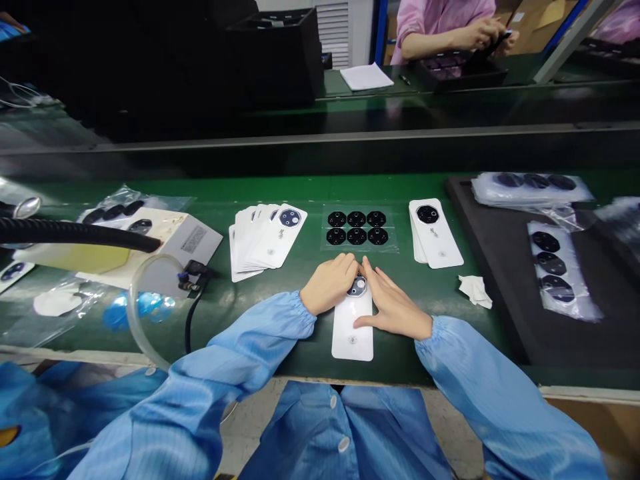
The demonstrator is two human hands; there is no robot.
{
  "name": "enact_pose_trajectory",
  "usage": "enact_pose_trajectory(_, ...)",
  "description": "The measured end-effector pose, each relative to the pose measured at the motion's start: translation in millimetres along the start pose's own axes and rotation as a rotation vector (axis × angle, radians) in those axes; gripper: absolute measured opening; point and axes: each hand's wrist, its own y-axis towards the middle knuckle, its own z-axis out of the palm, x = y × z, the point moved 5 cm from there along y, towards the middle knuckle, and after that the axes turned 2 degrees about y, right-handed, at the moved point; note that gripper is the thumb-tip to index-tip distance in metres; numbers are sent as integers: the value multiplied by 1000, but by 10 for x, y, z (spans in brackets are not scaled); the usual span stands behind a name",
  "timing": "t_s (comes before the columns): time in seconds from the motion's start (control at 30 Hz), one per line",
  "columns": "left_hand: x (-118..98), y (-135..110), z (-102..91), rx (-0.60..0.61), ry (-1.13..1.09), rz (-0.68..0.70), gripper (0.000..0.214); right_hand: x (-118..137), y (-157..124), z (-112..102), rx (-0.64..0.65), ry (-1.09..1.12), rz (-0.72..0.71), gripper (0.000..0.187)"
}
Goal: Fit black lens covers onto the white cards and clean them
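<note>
Although a green assembly belt [300, 190] filled the width of the view, both hands occupied one small patch of it. Far beyond the fingers, across a second bench, a co-worker's pink sleeve [420, 27] showed with their own hands busy over a dark tray. On the belt, a black corrugated hose [75, 233] lay well to the left of the fingers, and a black mat [500, 300] with bagged dark parts lay well to the right. Closer in, a fanned stack of white cards [267, 240] sat up and left of the fingers, a sheet of black lens pieces [357, 228] directly ahead, and a smaller stack of white cards [434, 233] up and right, with a crumpled wipe [475, 291] just below that stack.

Under the fingers lay a white card [353, 330], its long axis running almost straight away from the person. At its far end, a round dark lens piece [357, 286] sat between the fingertips. The left hand [327, 283] curled in from the left, while the right hand [393, 307] lay closer along the card, its thumb across it (whether either hand truly gripped, or only pressed, I could not tell).
</note>
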Motion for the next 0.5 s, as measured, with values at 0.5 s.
enact_pose_trajectory(0.5,-212,-637,-306,-179,-280,-118,18,7,-8,-6,-9,38,-6,137)
